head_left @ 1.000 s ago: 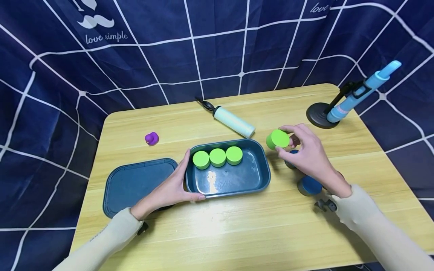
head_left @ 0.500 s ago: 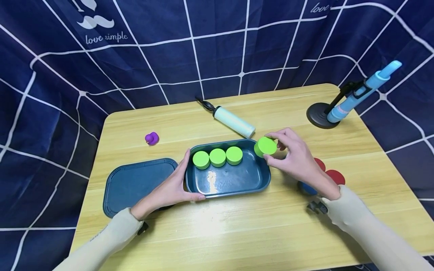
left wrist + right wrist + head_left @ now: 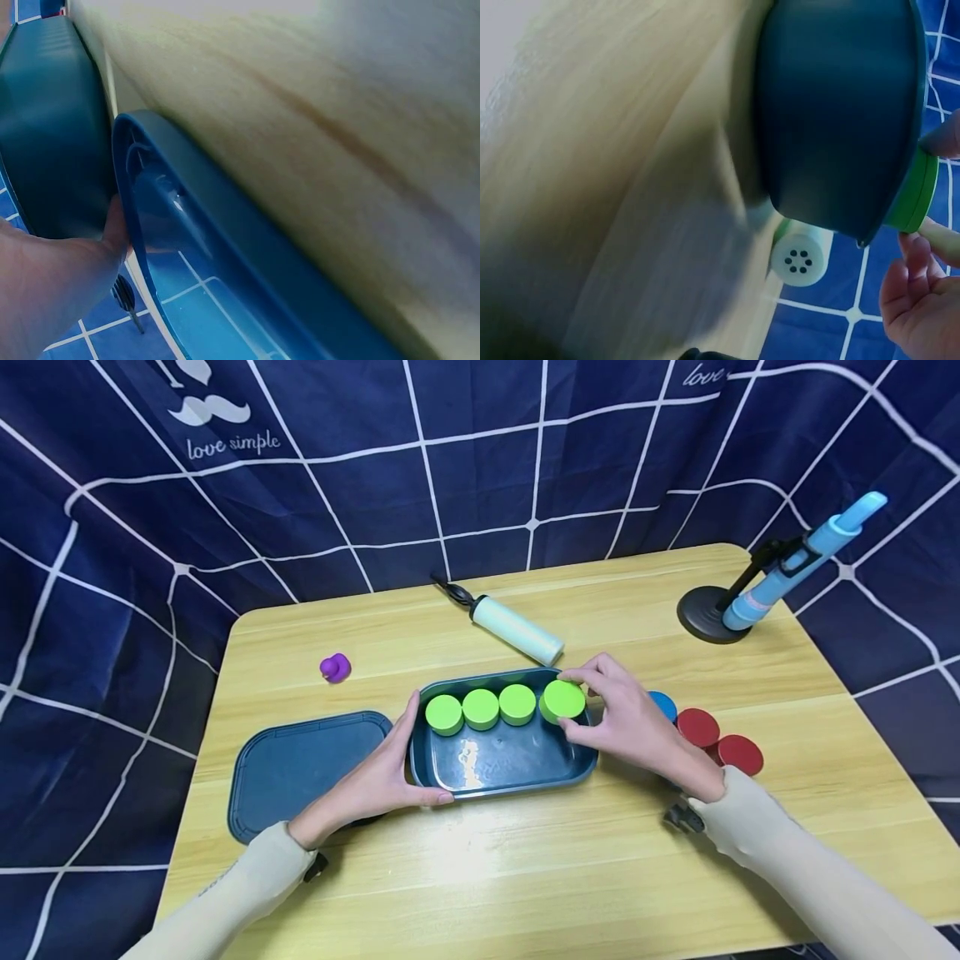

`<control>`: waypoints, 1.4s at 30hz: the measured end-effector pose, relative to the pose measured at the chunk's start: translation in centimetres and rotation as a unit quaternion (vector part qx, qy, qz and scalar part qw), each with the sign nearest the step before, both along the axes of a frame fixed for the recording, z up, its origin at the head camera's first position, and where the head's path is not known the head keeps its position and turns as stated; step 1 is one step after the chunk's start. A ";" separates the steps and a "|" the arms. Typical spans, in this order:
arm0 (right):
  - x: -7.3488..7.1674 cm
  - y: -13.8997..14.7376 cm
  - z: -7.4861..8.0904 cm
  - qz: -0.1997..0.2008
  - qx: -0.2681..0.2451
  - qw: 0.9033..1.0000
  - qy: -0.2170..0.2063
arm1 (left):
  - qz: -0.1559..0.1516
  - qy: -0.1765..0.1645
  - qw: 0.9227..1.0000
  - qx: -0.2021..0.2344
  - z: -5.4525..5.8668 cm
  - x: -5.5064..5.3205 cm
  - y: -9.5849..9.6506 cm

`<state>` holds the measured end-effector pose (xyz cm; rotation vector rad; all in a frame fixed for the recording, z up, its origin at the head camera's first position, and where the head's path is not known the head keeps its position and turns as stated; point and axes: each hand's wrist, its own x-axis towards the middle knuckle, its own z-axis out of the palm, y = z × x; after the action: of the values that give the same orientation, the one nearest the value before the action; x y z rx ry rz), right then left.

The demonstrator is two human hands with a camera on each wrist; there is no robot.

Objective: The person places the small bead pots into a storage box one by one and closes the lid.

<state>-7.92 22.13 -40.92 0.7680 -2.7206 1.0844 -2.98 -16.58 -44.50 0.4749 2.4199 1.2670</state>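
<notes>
My left hand [image 3: 378, 777] grips the left end of a dark blue plastic box [image 3: 517, 758], thumb along its front and fingers at its left side. Three lime-green round tubs [image 3: 481, 710] stand in a row along its back wall. Between thumb and fingers, my right hand [image 3: 622, 718] pinches another green tub [image 3: 562, 702] over the box's right back part, beside the row. The right wrist view shows that tub [image 3: 915, 195] overlapping the box's rim [image 3: 922, 97]. A matching lid [image 3: 217, 300] lies close to my left hand in the left wrist view.
Red tubs [image 3: 740, 754] and a blue tub [image 3: 663, 704] stand right of the box, partly behind my right arm. A hand pump [image 3: 517, 629] lies behind the box. A purple toy duck [image 3: 336, 667] sits back left; a light-blue tube on a black stand [image 3: 705, 615] stands back right.
My right hand has carried the green tub left and down, from beside the box to over its right part. The red tubs have come into view. My left hand stays on the box.
</notes>
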 end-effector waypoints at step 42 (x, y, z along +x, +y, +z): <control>-0.5 -2.5 -1.7 -0.042 0.092 0.992 -0.069 | 0.001 -0.001 1.000 0.000 0.0 0.1 -0.1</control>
<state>-8.46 19.65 -42.66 0.6150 -2.9716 0.9113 -2.87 -16.66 -44.55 0.4715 2.4203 1.2679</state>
